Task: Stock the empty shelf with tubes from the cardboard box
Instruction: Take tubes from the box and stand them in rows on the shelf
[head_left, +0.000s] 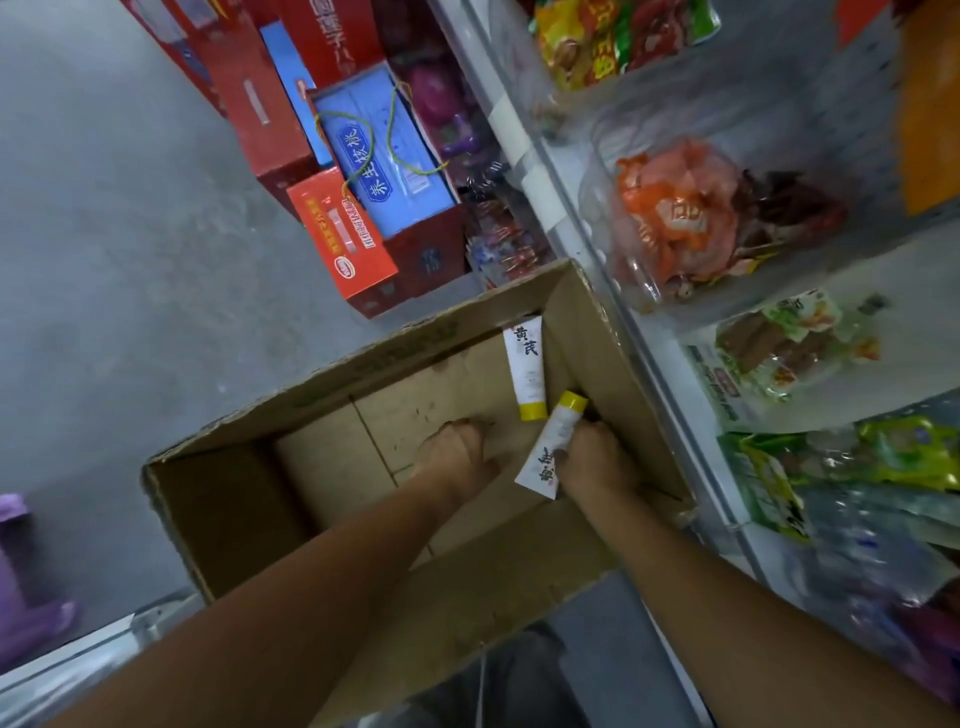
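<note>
Both forearms bare, extended forward and down. Left hand (460, 452) palm down, fingers loosely extended. Right hand (592, 457) grips tube (550, 447).

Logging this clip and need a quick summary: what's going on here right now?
A person bends over a cardboard box on the floor with both hands inside it. The right hand grips a white tube with a yellow cap. The left hand is down at the box floor; whether it holds anything cannot be told. A second tube lies against the box's far wall. Shelves of snack packets stand to the right.
</note>
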